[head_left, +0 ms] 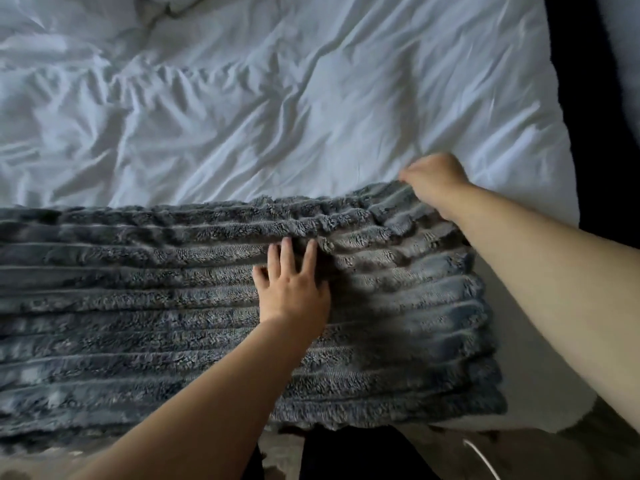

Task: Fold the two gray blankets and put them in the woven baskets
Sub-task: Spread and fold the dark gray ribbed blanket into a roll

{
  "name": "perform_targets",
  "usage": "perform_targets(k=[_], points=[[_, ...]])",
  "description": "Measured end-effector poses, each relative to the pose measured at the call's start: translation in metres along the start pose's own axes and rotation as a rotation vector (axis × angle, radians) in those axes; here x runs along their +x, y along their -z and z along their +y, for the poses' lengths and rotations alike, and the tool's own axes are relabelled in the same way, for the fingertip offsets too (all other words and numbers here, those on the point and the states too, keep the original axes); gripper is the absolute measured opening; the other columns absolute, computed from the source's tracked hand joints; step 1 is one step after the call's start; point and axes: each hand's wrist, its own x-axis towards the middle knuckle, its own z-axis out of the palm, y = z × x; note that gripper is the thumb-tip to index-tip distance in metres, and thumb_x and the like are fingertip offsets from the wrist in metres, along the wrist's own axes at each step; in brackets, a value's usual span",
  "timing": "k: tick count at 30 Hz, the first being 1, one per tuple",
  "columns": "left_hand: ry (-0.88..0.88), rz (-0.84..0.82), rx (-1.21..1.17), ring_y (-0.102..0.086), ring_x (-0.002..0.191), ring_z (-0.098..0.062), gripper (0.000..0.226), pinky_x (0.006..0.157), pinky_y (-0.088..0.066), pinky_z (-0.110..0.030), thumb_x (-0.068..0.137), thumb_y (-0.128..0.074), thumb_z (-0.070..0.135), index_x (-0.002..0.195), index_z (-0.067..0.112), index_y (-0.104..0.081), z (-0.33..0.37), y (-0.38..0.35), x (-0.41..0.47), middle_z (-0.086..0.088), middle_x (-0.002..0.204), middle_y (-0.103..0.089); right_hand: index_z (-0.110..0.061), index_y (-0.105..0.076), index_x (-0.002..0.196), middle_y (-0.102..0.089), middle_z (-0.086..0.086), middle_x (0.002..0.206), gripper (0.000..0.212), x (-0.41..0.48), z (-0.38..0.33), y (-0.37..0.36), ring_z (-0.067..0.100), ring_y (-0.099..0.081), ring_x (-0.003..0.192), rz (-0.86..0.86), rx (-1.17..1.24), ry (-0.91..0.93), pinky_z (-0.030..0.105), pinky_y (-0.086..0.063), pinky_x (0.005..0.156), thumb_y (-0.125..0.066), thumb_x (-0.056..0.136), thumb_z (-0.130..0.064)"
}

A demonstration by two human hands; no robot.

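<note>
Gray blanket: ribbed plush, lying flat along the near edge of the bed, on its white rumpled cover, from 9 to 3 o'clock.
Left hand: fingers spread wide, palm down mid-blanket, likely pinning the layers so they don't slide.
Right hand: closed on the far corner at 2 o'clock, lifting it slightly, apparently to square or fold it.
Baskets: not in view.

One gray blanket; one white duvet; two hands: left hand, right hand.
</note>
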Motion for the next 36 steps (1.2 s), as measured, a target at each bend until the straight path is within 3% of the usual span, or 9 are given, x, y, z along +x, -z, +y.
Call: perform_targets(k=[4,11,13,17,20,23,28,33,36], points=[[0.027,-0.104,0.047,0.019,0.146,-0.025,0.071,0.115,0.005,-0.054,0.096,-0.028,0.053,0.145,0.042,0.022,-0.011,-0.004,-0.004,0.002,0.157,0.027,0.006,-0.061,0.112,-0.064,0.024,0.118,0.03,0.012,0.045,0.034,0.037,-0.062,0.11,0.286,-0.001,-0.331,0.039,-0.051,0.084,-0.054,0.088,-0.011],[0.078,-0.147,0.005,0.018,0.145,-0.033,0.075,0.116,0.001,-0.054,0.097,-0.037,0.039,0.15,0.032,0.016,0.009,0.002,-0.006,-0.007,0.156,0.029,-0.02,-0.067,0.105,-0.057,-0.004,0.094,0.042,-0.03,0.054,0.017,0.016,-0.052,0.094,-0.202,0.294,-0.263,0.025,-0.048,0.084,-0.053,0.089,-0.057],[0.076,-0.162,0.01,0.018,0.145,-0.032,0.075,0.116,0.001,-0.053,0.097,-0.036,0.04,0.149,0.033,0.017,0.01,0.005,-0.008,-0.006,0.155,0.03,-0.013,-0.069,0.08,-0.061,-0.001,0.069,0.038,-0.034,0.056,0.02,0.02,-0.057,0.073,-0.088,0.149,-0.127,0.021,-0.044,0.056,-0.055,0.092,-0.047],[0.048,-0.189,0.059,0.018,0.145,-0.032,0.076,0.116,0.001,-0.052,0.097,-0.037,0.045,0.15,0.034,0.016,0.008,0.012,-0.019,-0.008,0.154,0.032,0.0,-0.068,0.095,-0.069,0.02,0.098,0.039,-0.048,0.071,0.029,0.029,-0.059,0.083,0.143,0.173,-0.198,0.032,-0.044,0.07,-0.049,0.096,-0.034],[-0.059,-0.081,0.054,0.006,0.147,-0.033,0.069,0.117,-0.003,-0.049,0.096,-0.042,0.042,0.153,0.027,-0.005,0.016,0.017,-0.043,-0.015,0.159,0.012,-0.011,-0.063,0.082,-0.064,0.015,0.089,0.041,-0.083,0.085,0.031,0.029,-0.059,0.081,0.085,0.297,-0.268,0.031,-0.041,0.067,-0.049,0.093,-0.048],[-0.206,0.136,0.016,-0.036,0.131,-0.03,0.049,0.109,-0.031,-0.044,0.087,-0.057,0.034,0.134,0.026,-0.043,0.026,0.016,-0.07,-0.01,0.142,-0.036,-0.013,-0.059,0.088,-0.061,0.008,0.084,0.043,-0.13,0.107,0.035,0.026,-0.06,0.08,0.039,0.381,-0.298,0.033,-0.044,0.066,-0.058,0.085,-0.056],[-0.261,-0.204,0.101,-0.044,0.122,-0.025,0.064,0.099,-0.041,-0.04,0.08,-0.062,0.054,0.132,0.024,-0.041,0.04,-0.002,-0.097,-0.004,0.129,-0.044,-0.003,-0.068,0.09,-0.068,0.012,0.084,0.038,-0.182,0.137,0.044,0.024,-0.061,0.079,-0.252,0.356,-0.346,0.028,-0.038,0.065,-0.072,0.081,-0.04],[-0.344,-0.204,0.087,-0.055,0.11,-0.023,0.049,0.087,-0.049,-0.035,0.079,-0.058,0.013,0.126,0.024,-0.05,0.037,0.001,-0.092,-0.001,0.121,-0.053,-0.014,-0.048,0.061,-0.044,0.002,0.06,0.036,-0.189,0.153,0.047,0.017,-0.039,0.057,-0.106,0.35,-0.395,0.03,-0.026,0.051,-0.063,0.092,-0.025],[-0.453,-0.395,0.154,-0.059,0.094,-0.018,0.04,0.077,-0.049,-0.027,0.081,-0.059,0.015,0.12,0.023,-0.056,0.036,0.007,-0.091,0.0,0.114,-0.061,-0.006,-0.063,0.083,-0.064,0.02,0.095,0.022,-0.196,0.162,0.03,0.031,-0.06,0.09,-0.265,0.061,-0.444,0.032,-0.039,0.068,-0.054,0.095,-0.022]])
